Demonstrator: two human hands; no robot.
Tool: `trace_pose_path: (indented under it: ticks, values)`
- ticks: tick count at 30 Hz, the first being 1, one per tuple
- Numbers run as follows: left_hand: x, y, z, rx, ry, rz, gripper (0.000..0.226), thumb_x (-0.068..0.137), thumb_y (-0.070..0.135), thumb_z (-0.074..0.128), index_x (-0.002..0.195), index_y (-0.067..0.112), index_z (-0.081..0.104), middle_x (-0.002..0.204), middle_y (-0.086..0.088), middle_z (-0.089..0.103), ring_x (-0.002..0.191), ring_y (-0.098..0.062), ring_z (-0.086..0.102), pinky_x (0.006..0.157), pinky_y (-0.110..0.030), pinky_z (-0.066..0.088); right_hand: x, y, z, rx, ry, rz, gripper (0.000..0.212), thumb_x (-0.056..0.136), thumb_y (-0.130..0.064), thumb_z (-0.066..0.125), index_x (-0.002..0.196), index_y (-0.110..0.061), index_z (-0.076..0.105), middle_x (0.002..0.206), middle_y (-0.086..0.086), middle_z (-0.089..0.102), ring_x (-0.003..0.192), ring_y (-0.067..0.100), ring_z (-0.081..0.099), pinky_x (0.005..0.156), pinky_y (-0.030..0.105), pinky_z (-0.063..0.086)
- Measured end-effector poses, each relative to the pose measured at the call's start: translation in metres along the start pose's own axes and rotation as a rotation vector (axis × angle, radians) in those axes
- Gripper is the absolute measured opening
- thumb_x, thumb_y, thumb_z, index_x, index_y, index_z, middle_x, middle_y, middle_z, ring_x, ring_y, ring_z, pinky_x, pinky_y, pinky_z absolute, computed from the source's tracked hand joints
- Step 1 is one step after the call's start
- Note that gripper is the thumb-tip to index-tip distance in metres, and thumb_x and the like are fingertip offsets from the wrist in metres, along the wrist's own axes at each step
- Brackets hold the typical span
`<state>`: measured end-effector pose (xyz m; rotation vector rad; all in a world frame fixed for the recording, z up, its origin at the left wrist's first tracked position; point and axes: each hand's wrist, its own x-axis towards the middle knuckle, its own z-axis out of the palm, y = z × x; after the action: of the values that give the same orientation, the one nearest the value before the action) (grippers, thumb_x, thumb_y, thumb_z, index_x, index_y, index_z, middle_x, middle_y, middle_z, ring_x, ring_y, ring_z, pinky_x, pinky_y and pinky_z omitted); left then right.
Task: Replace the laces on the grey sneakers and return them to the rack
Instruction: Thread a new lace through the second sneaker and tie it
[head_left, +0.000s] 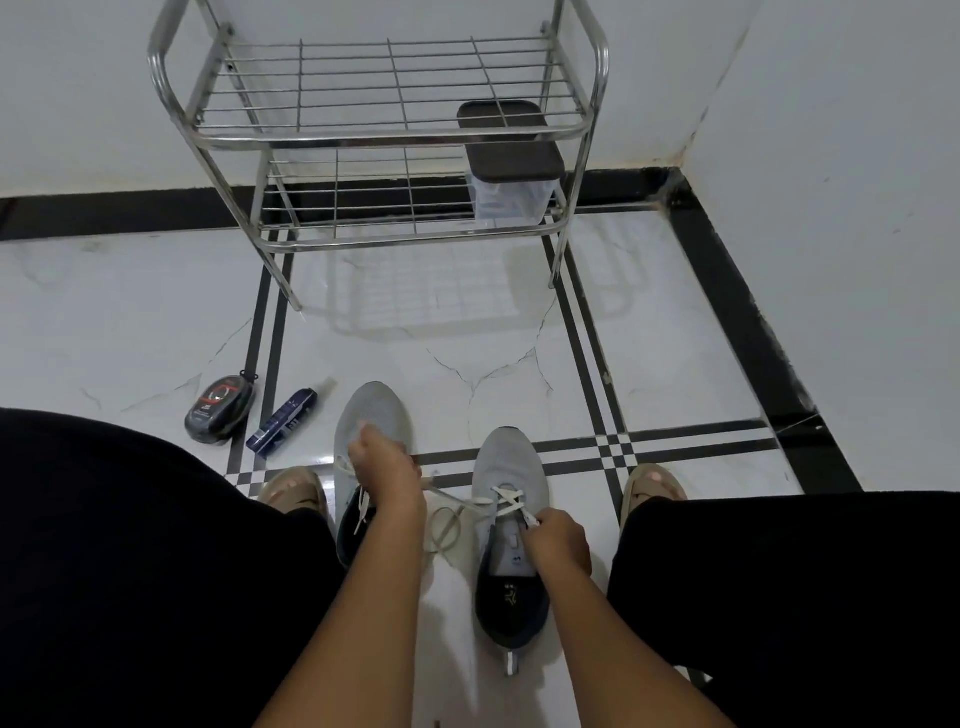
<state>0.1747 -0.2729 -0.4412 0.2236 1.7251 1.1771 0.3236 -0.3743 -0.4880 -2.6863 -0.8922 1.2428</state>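
I judge lacing under way on the right sneaker (511, 525), mid-floor before the rack (395, 135). My right hand (558, 540) and left hand (387, 467) pinch the lace (467, 503) ends; next, thread the following eyelet.

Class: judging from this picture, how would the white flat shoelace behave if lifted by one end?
The white flat shoelace is probably floppy: it lies looped on the floor. Likely light, being thin. It may drag the grey mesh sneaker, since it is threaded through it.
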Motion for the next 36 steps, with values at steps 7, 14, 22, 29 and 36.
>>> trace_pose_path:
  ticks: [7, 14, 22, 29, 36]
  values:
    - [-0.012, -0.084, -0.022, 1.380, -0.616, 0.280, 0.033, 0.096, 0.041, 0.046, 0.109, 0.016, 0.063, 0.115, -0.008, 0.064, 0.105, -0.026, 0.060, 0.088, -0.032, 0.048, -0.004, -0.006, 0.000, -0.006, -0.011, -0.013, 0.025, 0.096, -0.032, 0.049, 0.109, -0.017, 0.064, 0.111, 0.008, 0.064, 0.092, 0.026, 0.059, 0.070, 0.028, 0.042]
    - [-0.012, -0.092, -0.021, 1.359, -0.491, 0.210, 0.031, 0.097, 0.030, 0.038, 0.111, 0.014, 0.060, 0.120, -0.010, 0.061, 0.109, -0.030, 0.058, 0.089, -0.034, 0.047, -0.002, -0.003, 0.000, -0.016, 0.016, 0.021, 0.019, 0.092, -0.020, 0.053, 0.106, -0.017, 0.066, 0.109, 0.007, 0.065, 0.091, 0.025, 0.060, 0.067, 0.026, 0.041]
    - [-0.016, -0.094, -0.019, 1.549, -0.272, 0.660, 0.034, 0.098, 0.032, 0.037, 0.116, 0.014, 0.058, 0.122, -0.009, 0.052, 0.107, -0.026, 0.053, 0.084, -0.034, 0.043, 0.002, -0.003, 0.000, -0.022, -0.023, -0.007, 0.022, 0.093, -0.024, 0.052, 0.110, -0.019, 0.066, 0.113, 0.008, 0.064, 0.100, 0.028, 0.061, 0.070, 0.027, 0.043]
    - [-0.002, -0.098, -0.009, 1.648, -0.565, 0.696, 0.024, 0.096, 0.023, 0.045, 0.119, 0.019, 0.047, 0.123, -0.003, 0.055, 0.116, -0.023, 0.047, 0.089, -0.034, 0.041, 0.004, -0.002, 0.006, -0.092, -0.010, -0.071, 0.021, 0.096, -0.022, 0.046, 0.105, -0.018, 0.065, 0.112, 0.007, 0.064, 0.099, 0.027, 0.061, 0.072, 0.027, 0.045]
    - [-0.007, -0.087, -0.004, 1.679, -0.544, 0.486, 0.036, 0.100, 0.036, 0.033, 0.116, 0.015, 0.058, 0.121, -0.007, 0.060, 0.119, -0.029, 0.048, 0.094, -0.039, 0.039, 0.006, 0.000, 0.006, -0.094, -0.025, -0.090, 0.026, 0.095, -0.020, 0.047, 0.112, -0.019, 0.065, 0.115, 0.008, 0.063, 0.103, 0.028, 0.060, 0.075, 0.029, 0.046]
